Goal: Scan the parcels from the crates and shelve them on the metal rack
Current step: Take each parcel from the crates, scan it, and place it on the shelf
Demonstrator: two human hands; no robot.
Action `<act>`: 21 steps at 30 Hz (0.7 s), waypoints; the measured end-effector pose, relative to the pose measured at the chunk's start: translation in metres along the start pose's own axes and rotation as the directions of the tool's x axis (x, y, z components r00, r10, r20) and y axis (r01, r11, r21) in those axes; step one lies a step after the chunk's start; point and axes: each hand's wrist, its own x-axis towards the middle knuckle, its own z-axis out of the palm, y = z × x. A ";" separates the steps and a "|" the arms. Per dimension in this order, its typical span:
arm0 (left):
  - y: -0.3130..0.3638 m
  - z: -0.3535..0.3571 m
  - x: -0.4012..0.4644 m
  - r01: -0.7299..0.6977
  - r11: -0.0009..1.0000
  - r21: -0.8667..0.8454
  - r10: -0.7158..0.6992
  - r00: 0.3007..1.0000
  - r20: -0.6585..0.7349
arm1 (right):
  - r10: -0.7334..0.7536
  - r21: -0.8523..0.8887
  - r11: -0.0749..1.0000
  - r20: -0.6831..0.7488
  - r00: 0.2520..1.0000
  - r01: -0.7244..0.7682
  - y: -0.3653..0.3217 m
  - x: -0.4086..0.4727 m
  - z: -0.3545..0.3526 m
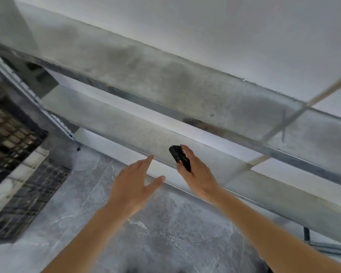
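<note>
While the right hand [197, 174] wraps around a black scanner [180, 157] with an orange button, thumb resting beside that button, the left hand [134, 186] is spread wide and holds nothing, fingers stretched toward 1 o'clock. Both hands hover in front of the metal rack [165, 83], whose 2 visible shelves run from 10 o'clock down to 4 o'clock across the view; the shelves look bare, with no parcel on them here. Keeping the scanner in one fist probably leaves the other hand free to lift and place packages, which would explain the open palm. Over at 9 o'clock sit 2 dark plastic crates [12, 134], well apart from the hands; something pale [18, 174], likely a bagged parcel, shows between them, though motion blur makes it hard to be sure. Below the arms lies a grey marbled floor [165, 233]. Judging by the empty hand, the step at hand is either just after shelving or a reach back toward the crates for another parcel
</note>
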 end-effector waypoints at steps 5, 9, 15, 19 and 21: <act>-0.033 -0.079 -0.048 0.051 0.999 0.008 -0.050 0.995 -0.084 | -0.146 -0.019 0.989 0.048 0.988 0.147 -0.104 -0.017 -0.004; -0.070 -0.154 -0.097 0.102 0.994 0.032 -0.096 0.983 -0.155 | -0.243 -0.161 0.952 0.112 0.963 0.259 -0.199 -0.031 -0.007; -0.144 -0.281 -0.191 0.179 0.984 -0.003 -0.170 0.931 -0.324 | -0.486 -0.382 0.762 0.197 0.851 0.523 -0.354 -0.068 -0.011; -0.187 -0.368 -0.266 0.255 0.967 0.010 -0.223 0.863 -0.453 | -0.619 -0.485 0.588 0.245 0.747 0.647 -0.462 -0.096 -0.018; -0.204 -0.406 -0.303 0.293 0.956 0.013 -0.247 0.827 -0.505 | -0.671 -0.509 0.512 0.267 0.692 0.692 -0.511 -0.108 -0.021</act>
